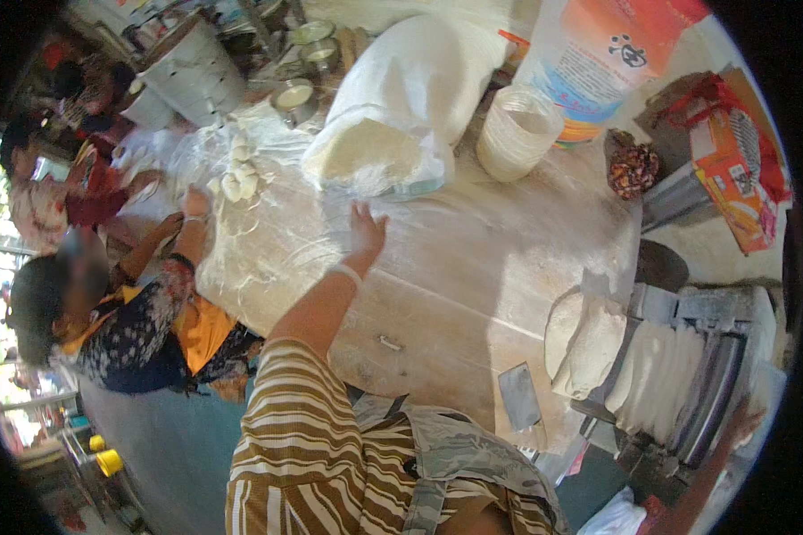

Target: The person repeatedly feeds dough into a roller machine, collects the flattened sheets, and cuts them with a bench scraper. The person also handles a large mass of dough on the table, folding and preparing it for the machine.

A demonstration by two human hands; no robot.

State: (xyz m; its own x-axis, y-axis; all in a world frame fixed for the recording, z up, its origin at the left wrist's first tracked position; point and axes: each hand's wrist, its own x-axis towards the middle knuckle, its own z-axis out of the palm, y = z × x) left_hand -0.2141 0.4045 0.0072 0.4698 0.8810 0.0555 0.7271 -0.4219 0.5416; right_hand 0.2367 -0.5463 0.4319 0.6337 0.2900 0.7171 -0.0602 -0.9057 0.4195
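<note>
My left hand (368,233) reaches over the wooden worktable (435,267), just in front of the mouth of a white sack (415,73). Its fingers are apart and it appears to hold nothing; motion blurs it slightly. Pale flour (375,157) fills the sack's opening, and the sack lies on its side. My right hand is out of view. Beyond my left hand, to the left, small pieces of dough (237,180) lie in a cluster on the floured wood. A flat metal dough scraper (520,396) rests near the table's front edge.
A dough sheeter (709,374) stands at right, with folded dough (585,341) beside its rollers. Another person's hand (749,422) appears near it. A translucent jar (518,137) and a large printed bag (595,67) stand at the back. Co-workers' hands (196,202) work at left.
</note>
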